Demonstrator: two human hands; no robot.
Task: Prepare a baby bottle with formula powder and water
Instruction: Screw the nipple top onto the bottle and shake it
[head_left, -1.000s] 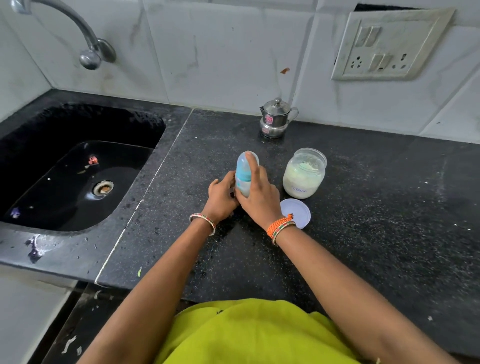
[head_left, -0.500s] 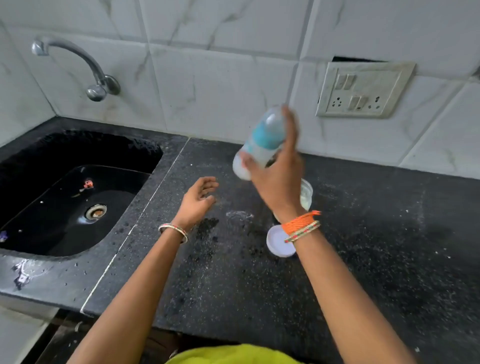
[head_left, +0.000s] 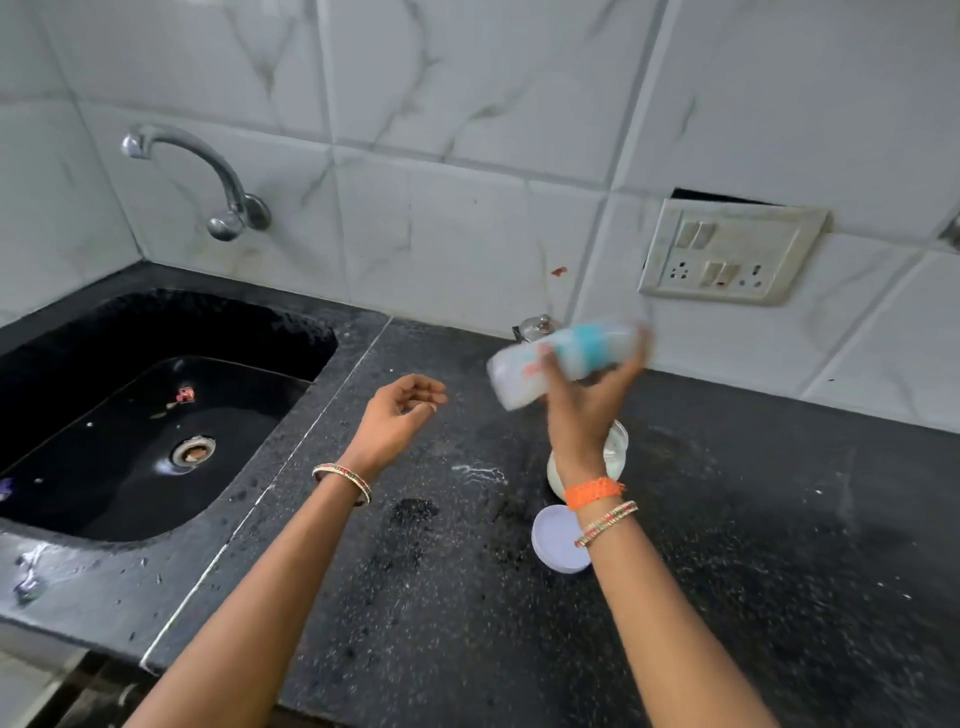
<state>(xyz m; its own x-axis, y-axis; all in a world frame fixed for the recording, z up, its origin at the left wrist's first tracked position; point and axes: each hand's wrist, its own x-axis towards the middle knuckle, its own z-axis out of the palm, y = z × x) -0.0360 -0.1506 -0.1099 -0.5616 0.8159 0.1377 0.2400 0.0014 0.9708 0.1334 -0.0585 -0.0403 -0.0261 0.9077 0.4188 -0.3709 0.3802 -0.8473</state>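
Observation:
My right hand (head_left: 587, 405) grips the baby bottle (head_left: 561, 361) in the air above the black counter (head_left: 753, 545). The bottle is clear with a teal ring, lies almost sideways and is blurred by motion, with milky liquid inside. My left hand (head_left: 397, 415) hovers to its left, fingers loosely curled, holding nothing. The formula powder jar (head_left: 615, 452) stands lidless behind my right wrist, mostly hidden. Its white lid (head_left: 556, 543) lies flat on the counter just in front of it.
A black sink (head_left: 156, 415) is set into the counter at the left, with a wall tap (head_left: 208, 176) above it. A small steel pot (head_left: 537, 327) stands by the tiled wall behind the bottle. A switch and socket plate (head_left: 727, 254) sits on the wall. Spilled powder (head_left: 480, 473) marks the counter.
My right hand lifted the bottle off the counter and has swung it from upright to nearly sideways. My left hand let go of it and moved left. The camera tilted up.

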